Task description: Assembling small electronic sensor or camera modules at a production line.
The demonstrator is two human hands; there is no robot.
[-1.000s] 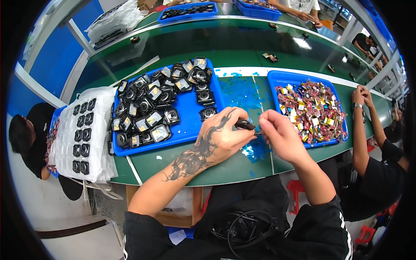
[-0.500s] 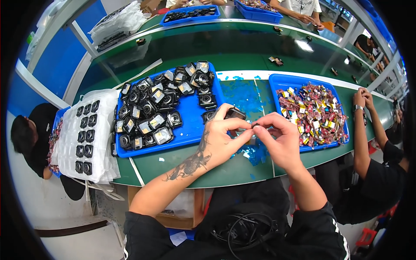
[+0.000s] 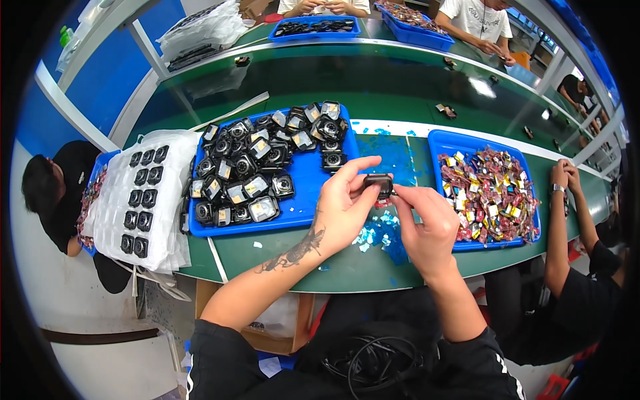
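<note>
My left hand (image 3: pixel 343 210) holds a small black watch case (image 3: pixel 379 180) upright between thumb and fingers, its index finger stretched out above. Close against the case's right edge, my right hand (image 3: pixel 428 223) has thumb and index finger pinched together; what they grip is too small to make out. A bit of red shows just under the case. To the left of my hands, a blue tray (image 3: pixel 308 180) holds a heap of black watch cases (image 3: pixel 257 157), several with pale square labels. On the right, another blue tray (image 3: pixel 437 143) is filled with small parts on reddish wires (image 3: pixel 490 193).
Bits of blue film (image 3: pixel 377 233) litter the green table (image 3: pixel 300 257). At far left a stack of white plastic trays (image 3: pixel 110 207) carries rows of watch cases. Behind runs a green conveyor belt (image 3: pixel 347 73) with scattered parts. Co-workers sit left, right and across.
The watch case has been turned up between my hands, its dark face now showing. My right fingers have shifted to its right edge. The whole view has swung slightly.
</note>
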